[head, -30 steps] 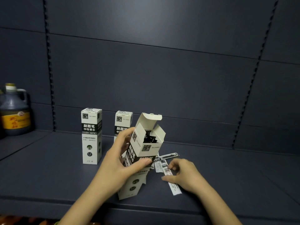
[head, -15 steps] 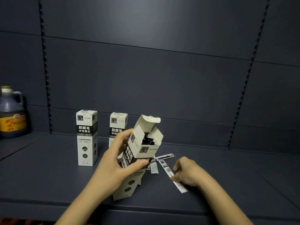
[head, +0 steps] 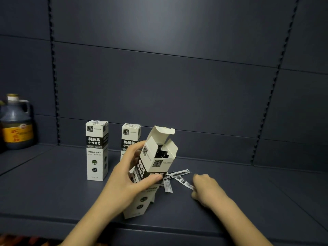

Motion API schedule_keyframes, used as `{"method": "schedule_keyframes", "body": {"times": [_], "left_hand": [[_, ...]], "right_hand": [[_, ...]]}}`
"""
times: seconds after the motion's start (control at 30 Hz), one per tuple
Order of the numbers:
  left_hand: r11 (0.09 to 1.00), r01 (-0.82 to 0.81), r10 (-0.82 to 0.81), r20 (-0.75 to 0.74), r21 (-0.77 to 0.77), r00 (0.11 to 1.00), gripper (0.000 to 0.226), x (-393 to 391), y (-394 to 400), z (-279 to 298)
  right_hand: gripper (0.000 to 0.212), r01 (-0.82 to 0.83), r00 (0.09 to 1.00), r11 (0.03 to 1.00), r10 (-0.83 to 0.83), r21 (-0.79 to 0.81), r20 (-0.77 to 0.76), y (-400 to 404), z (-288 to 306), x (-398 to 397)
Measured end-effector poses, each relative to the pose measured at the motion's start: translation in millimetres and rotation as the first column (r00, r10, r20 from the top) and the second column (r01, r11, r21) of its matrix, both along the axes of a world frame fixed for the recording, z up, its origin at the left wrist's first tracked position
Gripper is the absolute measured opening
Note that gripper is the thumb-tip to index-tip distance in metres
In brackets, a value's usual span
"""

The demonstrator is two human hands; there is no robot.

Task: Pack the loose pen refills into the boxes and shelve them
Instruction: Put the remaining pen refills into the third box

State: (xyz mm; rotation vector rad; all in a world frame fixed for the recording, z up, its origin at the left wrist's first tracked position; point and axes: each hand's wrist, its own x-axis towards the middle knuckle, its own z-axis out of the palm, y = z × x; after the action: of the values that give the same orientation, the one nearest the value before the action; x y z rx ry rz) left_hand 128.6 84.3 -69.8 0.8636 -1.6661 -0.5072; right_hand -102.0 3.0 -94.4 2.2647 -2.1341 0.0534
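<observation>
On a dark grey shelf [head: 53, 189], the left hand [head: 127, 181] grips a tilted, open-topped white-and-black cardboard refill box [head: 156, 162] (dark refills already inside). The right hand [head: 205, 189] pinches one loose wrapped refill [head: 184, 181] lying beside it. Packing continues; next, lift that refill into the opening.

The left hand [head: 131, 181] grips a tilted, open white-and-black cardboard box [head: 154, 167]; the right hand [head: 206, 188] pinches a thin wrapped pen refill [head: 184, 182] on the dark grey shelf [head: 53, 189].
</observation>
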Motion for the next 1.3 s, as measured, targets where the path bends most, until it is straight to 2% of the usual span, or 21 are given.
{"method": "schedule_keyframes", "body": {"times": [0.07,0.13,0.27,0.4,0.5,0.6,0.7,0.83,0.9,1.0,1.07,1.1,1.17,1.23,1.3], "left_hand": [[1.0,-0.003,0.002,-0.003,-0.003,1.0,0.066,0,0,0],[1.0,-0.005,0.005,-0.003,-0.004,1.0,0.066,-1,0,0],[1.0,-0.005,0.005,-0.004,-0.005,1.0,0.066,-1,0,0],[1.0,-0.006,0.006,-0.013,-0.005,1.0,0.066,-2,-1,-1],[1.0,-0.005,0.005,-0.015,-0.005,1.0,0.066,-3,-2,-1],[1.0,-0.003,0.003,-0.007,-0.015,1.0,0.066,-3,-4,-2],[1.0,-0.004,0.004,0.01,-0.025,1.0,0.066,-4,-5,-2],[0.999,-0.01,0.011,0.014,-0.035,1.0,0.065,-4,-5,-1],[1.0,-0.008,0.008,0.014,-0.03,1.0,0.065,-3,-5,-1],[1.0,-0.008,0.008,0.007,-0.025,1.0,0.066,-3,-3,0],[1.0,-0.016,0.016,0.004,-0.024,1.0,0.066,-2,-3,-1],[1.0,-0.018,0.018,0.002,-0.023,1.0,0.067,-2,-4,-1],[1.0,-0.021,0.021,-0.005,-0.017,1.0,0.067,-1,-5,-2],[1.0,-0.021,0.021,-0.006,-0.012,1.0,0.067,0,-5,-2],[1.0,-0.019,0.019,-0.009,-0.006,1.0,0.067,0,-6,-3]], "right_hand": [[0.025,-0.013,1.0,1.0,0.014,0.025,-0.024,-1,2,-6],[0.029,-0.024,0.999,0.999,0.025,0.038,-0.038,-2,4,-12],[0.004,-0.048,0.999,0.998,0.048,0.039,-0.005,-1,7,-24],[0.019,-0.044,0.994,0.999,0.044,-0.004,0.097,1,5,-34],[0.003,-0.056,0.985,0.996,0.066,-0.071,0.16,-2,-2,-31],[0.033,-0.021,0.972,0.999,0.03,-0.04,0.235,-7,-8,-23],[0.038,-0.03,0.984,0.999,0.038,-0.043,0.176,-12,-13,-17],[0.018,-0.06,0.998,0.986,0.064,-0.159,0.017,-10,-15,-10],[0.018,-0.074,0.995,0.983,0.06,-0.165,-0.083,-4,-13,-6],[0.014,-0.114,0.984,0.982,0.09,-0.152,-0.154,6,-4,-5],[0.032,-0.107,0.986,0.987,0.089,-0.121,-0.143,9,1,-7],[0.029,-0.113,0.987,0.988,0.099,-0.106,-0.128,11,3,-8],[0.008,-0.107,0.991,0.992,0.101,-0.068,-0.084,15,11,-7],[0.013,-0.099,0.995,0.995,0.099,-0.007,-0.006,17,19,-7],[0.005,-0.13,0.988,0.991,0.127,0.022,0.09,19,29,-9]]}}
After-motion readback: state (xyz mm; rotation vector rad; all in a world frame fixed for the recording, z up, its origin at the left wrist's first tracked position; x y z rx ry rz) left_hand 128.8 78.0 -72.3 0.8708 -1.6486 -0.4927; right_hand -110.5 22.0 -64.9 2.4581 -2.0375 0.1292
